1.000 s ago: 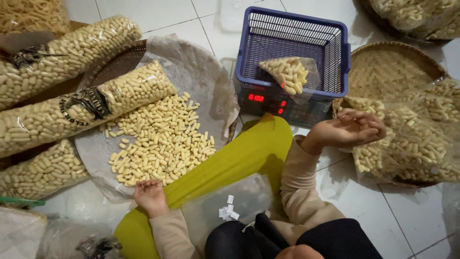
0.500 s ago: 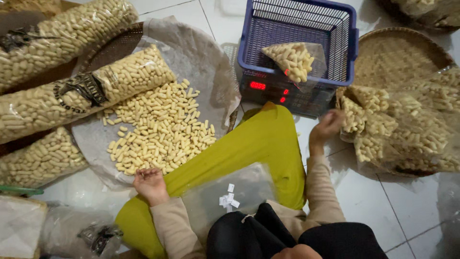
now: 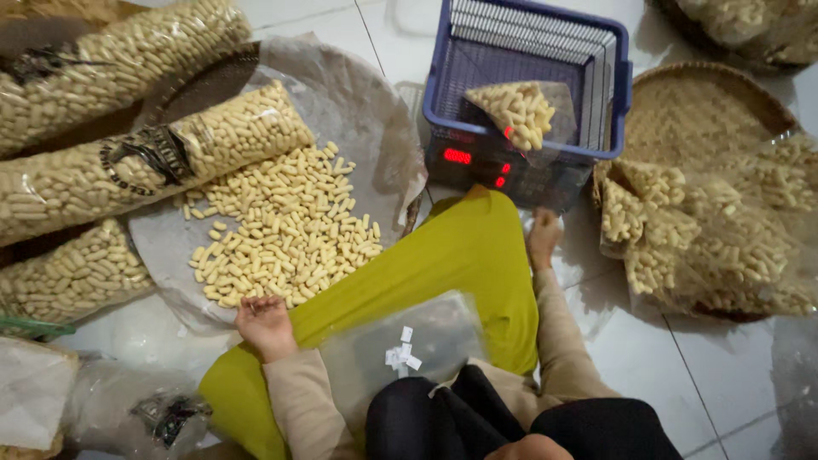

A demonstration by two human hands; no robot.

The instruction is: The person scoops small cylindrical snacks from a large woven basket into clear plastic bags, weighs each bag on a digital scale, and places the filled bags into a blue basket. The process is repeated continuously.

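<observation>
Pale, light, brittle snack sticks [image 3: 285, 230] lying loose on the plastic sheet [image 3: 358, 111], best scooped gently from the heap's near edge. Left hand [image 3: 266, 324] resting half-curled at that edge, holding nothing clearly. Right hand [image 3: 543, 238] hanging near the scale [image 3: 503, 175]; grip impossible to tell.

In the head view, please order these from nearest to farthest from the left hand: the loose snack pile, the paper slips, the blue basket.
From the left hand:
1. Loose snack pile, just above the hand, at its fingertips.
2. Paper slips, to its right, on the clear bag in the lap.
3. Blue basket, far up and right, on the scale.
</observation>
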